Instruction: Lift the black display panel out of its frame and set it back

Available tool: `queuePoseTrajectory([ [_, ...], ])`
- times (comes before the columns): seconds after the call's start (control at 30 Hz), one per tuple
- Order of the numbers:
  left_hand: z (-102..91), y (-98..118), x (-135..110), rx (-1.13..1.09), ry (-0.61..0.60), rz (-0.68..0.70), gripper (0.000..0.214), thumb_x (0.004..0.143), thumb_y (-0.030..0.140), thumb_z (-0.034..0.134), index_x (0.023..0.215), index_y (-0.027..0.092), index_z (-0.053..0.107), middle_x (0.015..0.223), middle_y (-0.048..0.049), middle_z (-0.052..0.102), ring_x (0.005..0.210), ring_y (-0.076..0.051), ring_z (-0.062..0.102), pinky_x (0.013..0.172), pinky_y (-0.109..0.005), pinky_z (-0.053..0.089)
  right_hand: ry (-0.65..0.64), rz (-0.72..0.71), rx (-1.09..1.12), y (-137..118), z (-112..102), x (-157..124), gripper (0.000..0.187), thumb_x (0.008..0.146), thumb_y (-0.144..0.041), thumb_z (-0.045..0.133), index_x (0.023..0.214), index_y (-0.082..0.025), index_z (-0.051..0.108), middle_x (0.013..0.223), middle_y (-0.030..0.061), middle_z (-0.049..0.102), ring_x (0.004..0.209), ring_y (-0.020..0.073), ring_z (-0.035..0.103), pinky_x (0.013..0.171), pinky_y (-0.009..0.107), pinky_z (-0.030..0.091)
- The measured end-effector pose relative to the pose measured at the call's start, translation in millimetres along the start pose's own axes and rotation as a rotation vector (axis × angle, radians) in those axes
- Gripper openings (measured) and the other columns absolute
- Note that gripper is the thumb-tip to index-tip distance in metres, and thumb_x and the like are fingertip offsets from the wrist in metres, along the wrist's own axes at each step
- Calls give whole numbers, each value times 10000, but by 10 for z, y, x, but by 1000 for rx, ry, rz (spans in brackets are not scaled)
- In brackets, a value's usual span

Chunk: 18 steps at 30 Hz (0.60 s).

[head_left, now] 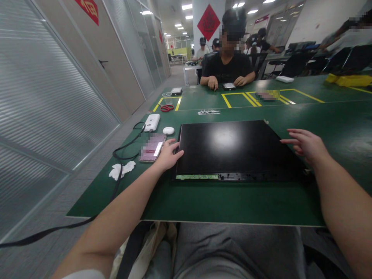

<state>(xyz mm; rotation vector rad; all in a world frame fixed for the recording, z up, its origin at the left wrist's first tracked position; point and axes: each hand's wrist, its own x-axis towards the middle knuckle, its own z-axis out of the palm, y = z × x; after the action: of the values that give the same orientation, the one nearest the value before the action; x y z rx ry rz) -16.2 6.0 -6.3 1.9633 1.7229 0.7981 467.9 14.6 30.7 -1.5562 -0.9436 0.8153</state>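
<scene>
On a wide green bench [232, 205] lies a flat, black, rectangular panel [232, 153], between the person's two hands. The left hand [170, 155], its thumb and fingers spread, is at the panel's left edge; the right hand [308, 145], loosely opened, is at the right edge. Neither grips anything. Beyond the left hand lies a small, white, rounded case [168, 131].

A flat black rectangular display panel [226, 151] lies on the green surface [232, 203], between the left hand [168, 157] and the right hand [311, 146]. Left of it lies a pink rectangular phone [149, 150], with an oval white plastic earbud case [168, 131] behind and a boxy white power bank [152, 122] farther back. Crumpled white tissue [126, 169] lies before the phone, to its left; red-handled scissors [167, 108] lie behind the power bank, rightward.
</scene>
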Motion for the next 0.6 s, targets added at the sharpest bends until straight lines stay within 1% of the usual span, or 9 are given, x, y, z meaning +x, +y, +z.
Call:
queuePoseTrajectory([
  [0.17,25,-16,13,62,26,34,437,824,377,665,1226,209,705,1437,-133,484,1388,-358,426,1185,-520,317,-3,-8,-31,21,-1,9,243,799,-200,657,1042,-183,641,667,73,682,335,38,302,332,172,196],
  [0.27,47,-10,17,93,43,34,432,822,381,666,1213,201,707,1440,-142,480,1385,-366,429,1181,-533,319,2,-12,-44,29,1,12,247,801,-198,667,1046,-178,650,676,74,683,342,40,320,336,173,201],
  [0.43,87,38,23,135,78,2,399,817,356,676,1175,187,720,1444,-170,458,1410,-400,394,1195,-564,277,5,-14,-76,67,-16,42,275,799,-205,683,1072,-176,662,686,72,686,364,46,340,344,174,211],
  [0.6,123,35,28,133,89,-1,380,824,366,663,1159,194,720,1440,-166,460,1368,-407,431,1188,-584,275,11,-21,-110,130,-41,105,285,798,-244,697,1076,-179,685,706,65,698,378,49,349,347,179,227],
])
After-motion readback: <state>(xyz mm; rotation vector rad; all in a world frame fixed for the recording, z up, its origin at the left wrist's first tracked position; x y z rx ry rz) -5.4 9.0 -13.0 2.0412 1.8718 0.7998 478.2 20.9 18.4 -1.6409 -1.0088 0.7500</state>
